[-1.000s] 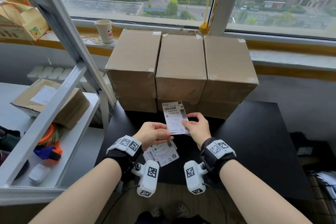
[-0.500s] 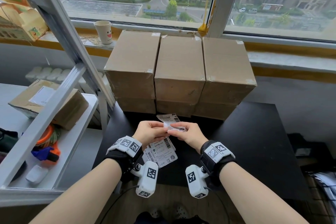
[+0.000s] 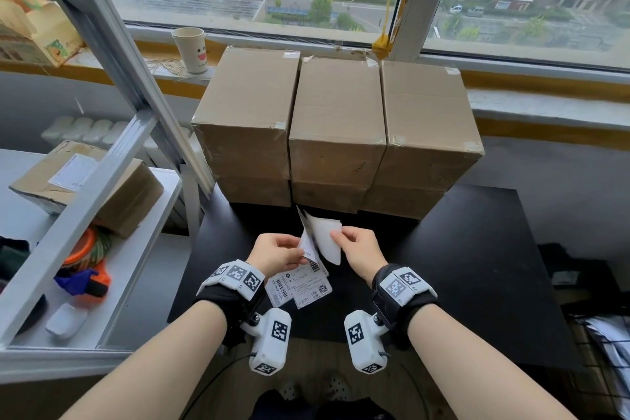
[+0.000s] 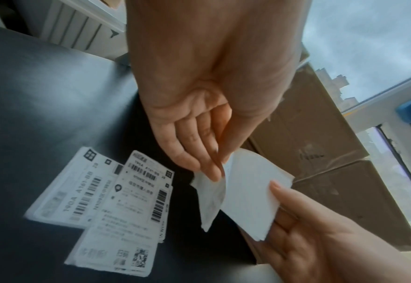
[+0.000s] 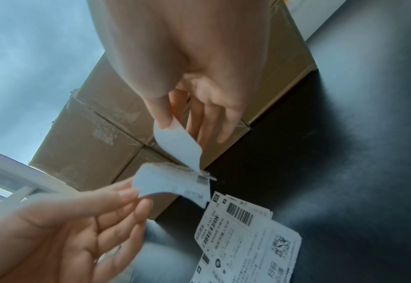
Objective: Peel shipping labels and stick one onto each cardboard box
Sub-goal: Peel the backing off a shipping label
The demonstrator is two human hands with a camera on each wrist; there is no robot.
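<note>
Head view: left hand (image 3: 276,254) pinches the printed label (image 3: 308,244), right hand (image 3: 358,249) pinches the blank backing sheet (image 3: 327,239); the two are split in a V, opening away from the person, still joined at the near end. Held apart like that, probably so the adhesive stays off the fingers. Long axis runs roughly away from the body, toward the cardboard boxes (image 3: 337,126) just beyond the hands. Spare labels (image 3: 300,286) lie on the black table (image 3: 477,249) under the left wrist.

Left wrist view: left fingertips (image 4: 211,172) clamp one corner of the label, other fingers loosely extended; right hand grips the backing's far corner.

Right wrist view: right thumb (image 5: 162,114) and forefinger nip the curled backing; the seam sits between the hands. No box carries a label yet, by the look of it.
</note>
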